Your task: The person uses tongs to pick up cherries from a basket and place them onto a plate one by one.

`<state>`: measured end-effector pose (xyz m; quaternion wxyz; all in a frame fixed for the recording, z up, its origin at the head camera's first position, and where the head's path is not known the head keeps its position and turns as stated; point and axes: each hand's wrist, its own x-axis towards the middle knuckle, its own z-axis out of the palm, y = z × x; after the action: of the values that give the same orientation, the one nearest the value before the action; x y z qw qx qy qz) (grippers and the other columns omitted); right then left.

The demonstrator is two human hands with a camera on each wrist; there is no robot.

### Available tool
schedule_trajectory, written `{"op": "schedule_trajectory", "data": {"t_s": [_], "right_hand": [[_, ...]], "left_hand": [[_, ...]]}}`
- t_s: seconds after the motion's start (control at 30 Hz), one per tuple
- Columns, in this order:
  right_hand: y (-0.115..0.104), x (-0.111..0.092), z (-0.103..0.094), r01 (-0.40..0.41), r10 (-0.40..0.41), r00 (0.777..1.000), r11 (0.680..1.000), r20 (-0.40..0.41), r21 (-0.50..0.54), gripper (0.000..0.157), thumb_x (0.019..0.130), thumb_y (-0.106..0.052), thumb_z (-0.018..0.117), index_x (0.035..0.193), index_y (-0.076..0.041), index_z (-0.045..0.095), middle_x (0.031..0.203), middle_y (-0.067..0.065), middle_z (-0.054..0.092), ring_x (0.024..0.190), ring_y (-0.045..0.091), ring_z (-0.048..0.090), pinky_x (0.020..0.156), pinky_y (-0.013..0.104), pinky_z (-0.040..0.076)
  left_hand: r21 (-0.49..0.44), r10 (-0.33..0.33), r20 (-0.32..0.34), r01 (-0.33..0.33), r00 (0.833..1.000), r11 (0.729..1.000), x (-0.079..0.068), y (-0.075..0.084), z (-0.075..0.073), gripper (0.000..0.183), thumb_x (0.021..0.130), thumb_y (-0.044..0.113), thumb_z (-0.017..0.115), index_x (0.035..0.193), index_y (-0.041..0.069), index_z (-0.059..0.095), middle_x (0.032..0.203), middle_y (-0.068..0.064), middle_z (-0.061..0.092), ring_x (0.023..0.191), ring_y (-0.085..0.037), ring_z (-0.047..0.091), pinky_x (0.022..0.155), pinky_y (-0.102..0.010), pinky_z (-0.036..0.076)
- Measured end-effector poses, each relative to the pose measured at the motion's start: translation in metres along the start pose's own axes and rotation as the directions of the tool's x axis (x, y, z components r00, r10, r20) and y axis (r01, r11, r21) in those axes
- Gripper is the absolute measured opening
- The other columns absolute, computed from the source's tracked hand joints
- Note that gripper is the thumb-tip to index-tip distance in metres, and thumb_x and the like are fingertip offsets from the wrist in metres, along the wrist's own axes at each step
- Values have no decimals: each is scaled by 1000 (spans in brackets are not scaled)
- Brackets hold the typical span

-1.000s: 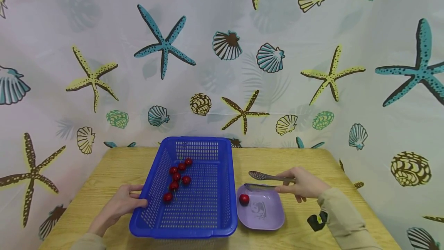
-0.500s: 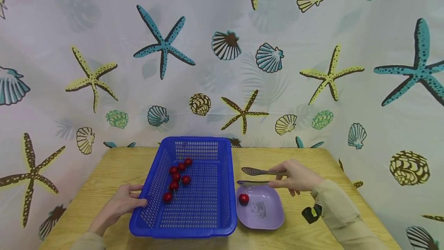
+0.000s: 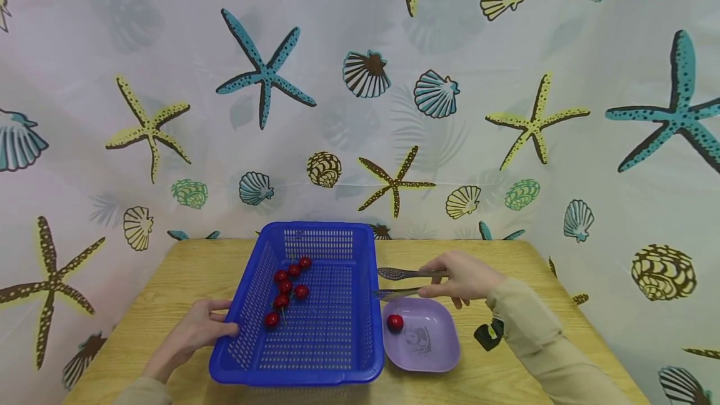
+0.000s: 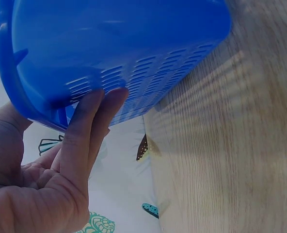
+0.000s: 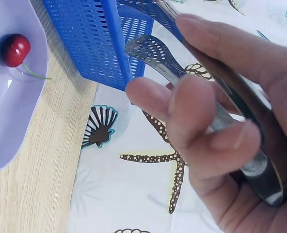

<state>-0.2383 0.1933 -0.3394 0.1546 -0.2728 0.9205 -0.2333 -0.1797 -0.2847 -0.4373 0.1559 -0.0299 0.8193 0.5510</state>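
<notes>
A blue plastic basket [image 3: 332, 377] with slotted walls stands on the table, several red cherries [image 3: 285, 286] lying along its left side. My left hand [image 3: 199, 328] holds the basket's left rim; in the left wrist view its fingers [image 4: 80, 131] lie against the outer wall. Metal serving tongs with perforated heads [image 3: 402, 274] are in my right hand [image 3: 458, 277]. Their two arms are spread, with nothing between the tips, which reach the basket's right rim. Below them, a lilac dish [image 3: 444, 355] bears one cherry [image 3: 395, 323] with a green stem.
The wooden table [image 3: 484, 355] extends on both sides of the basket and dish. A white curtain printed with starfish and shells [image 3: 337, 111] rises behind and beside it. A black strap-like piece [image 3: 488, 334] hangs at the right sleeve.
My right hand has moved left and slightly away from me, carrying the tongs from above the dish to the basket's right rim. The left hand, basket and cherries stay put.
</notes>
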Motion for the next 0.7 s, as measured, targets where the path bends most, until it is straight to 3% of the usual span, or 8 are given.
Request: {"op": "schedule_trajectory", "data": {"t_s": [0.3, 0.7], "right_hand": [[-9, 18, 4, 22, -22, 1000, 1000, 17, 5, 54, 90, -30, 73, 130, 4, 64, 79, -1, 74, 39, 8, 54, 40, 27, 49], [-22, 47, 14, 62, -65, 996, 997, 68, 54, 45, 90, -25, 74, 125, 3, 67, 71, 1, 74, 36, 9, 53, 39, 31, 50]], "left_hand": [[-9, 9, 7, -9, 1000, 1000, -1, 0, 0, 75, 83, 0, 65, 142, -27, 28, 119, -38, 66, 96, -34, 75, 81, -47, 64], [-10, 14, 14, -14, 1000, 1000, -1, -1, -1, 76, 82, 0, 65, 142, -28, 27, 117, -37, 67, 95, -32, 75, 81, -47, 64]]}}
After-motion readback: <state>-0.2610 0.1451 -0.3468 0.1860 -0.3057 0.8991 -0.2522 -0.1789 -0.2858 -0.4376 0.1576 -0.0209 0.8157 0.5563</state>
